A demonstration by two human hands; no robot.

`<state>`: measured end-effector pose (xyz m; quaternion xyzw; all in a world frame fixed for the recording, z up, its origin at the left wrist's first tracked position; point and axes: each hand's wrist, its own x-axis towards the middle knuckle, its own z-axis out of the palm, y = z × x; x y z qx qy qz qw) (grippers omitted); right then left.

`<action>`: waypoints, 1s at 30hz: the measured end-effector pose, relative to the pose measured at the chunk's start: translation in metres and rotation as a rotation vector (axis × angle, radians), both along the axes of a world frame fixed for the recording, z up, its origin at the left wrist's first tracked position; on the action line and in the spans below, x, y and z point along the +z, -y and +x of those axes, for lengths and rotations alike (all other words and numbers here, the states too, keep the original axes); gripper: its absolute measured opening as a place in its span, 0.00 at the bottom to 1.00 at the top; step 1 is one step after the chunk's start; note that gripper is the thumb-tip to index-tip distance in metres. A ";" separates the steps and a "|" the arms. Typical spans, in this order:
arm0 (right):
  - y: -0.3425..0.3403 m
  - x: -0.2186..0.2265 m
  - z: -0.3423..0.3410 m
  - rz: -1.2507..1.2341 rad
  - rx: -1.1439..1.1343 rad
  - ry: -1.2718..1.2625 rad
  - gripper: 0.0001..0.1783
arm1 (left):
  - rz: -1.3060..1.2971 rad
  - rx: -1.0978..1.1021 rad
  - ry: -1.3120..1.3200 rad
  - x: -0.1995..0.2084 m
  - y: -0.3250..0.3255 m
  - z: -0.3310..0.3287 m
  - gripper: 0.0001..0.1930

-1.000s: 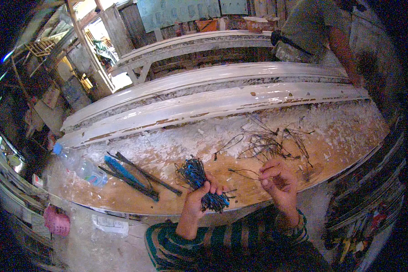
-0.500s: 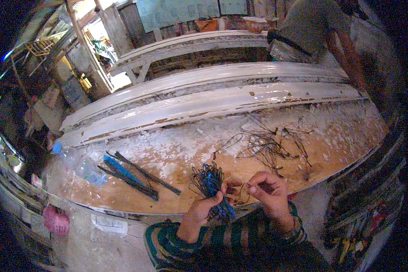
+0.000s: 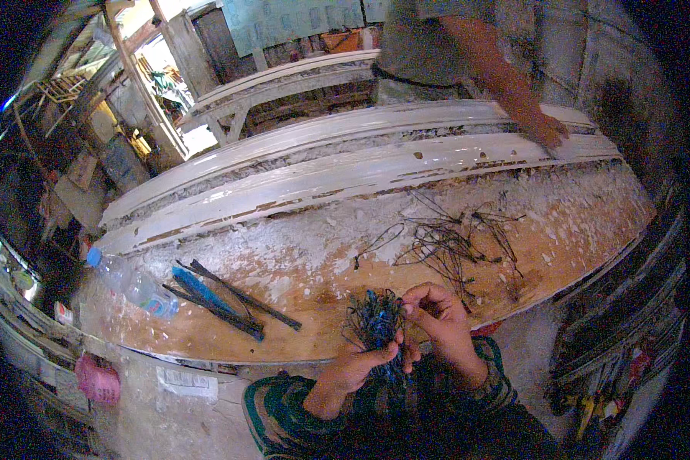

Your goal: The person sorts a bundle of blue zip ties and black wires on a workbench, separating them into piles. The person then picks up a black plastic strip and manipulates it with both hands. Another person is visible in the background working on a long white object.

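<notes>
Left hand (image 3: 358,369): at the table's (image 3: 307,341) near edge, fingers tight around the string bundle (image 3: 376,320).
Right hand (image 3: 441,318): fingers close together at the bundle; I cannot tell if they pinch string.
Good way: hold snug, I think, loops even.
Bottle (image 3: 139,287): table's left end; label too small to read.
Loose strings (image 3: 451,247): table's right half.

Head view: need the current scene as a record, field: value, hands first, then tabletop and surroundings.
left hand: left hand gripping a bundle of black and blue cords
right hand: right hand, fingertips at the bundle's upper right; grip on a single cord unclear
tabletop right: loose tangle of dark cords
tabletop left: blue strip among dark strips; clear bottle, blue cap, lying down
behind: long white ridged piece
other person: hand at its right end
</notes>
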<state>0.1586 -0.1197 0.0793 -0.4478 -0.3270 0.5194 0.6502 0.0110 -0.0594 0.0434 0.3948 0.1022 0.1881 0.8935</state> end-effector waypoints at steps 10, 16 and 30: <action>-0.008 -0.007 0.002 0.097 -0.120 0.139 0.05 | -0.026 0.028 -0.012 -0.006 0.001 0.004 0.09; -0.010 -0.012 0.009 0.092 -0.160 0.361 0.04 | -0.029 0.011 -0.059 -0.004 0.001 0.004 0.09; 0.000 -0.017 0.080 -0.327 -0.407 1.427 0.13 | -0.172 0.324 0.159 -0.010 -0.029 -0.011 0.10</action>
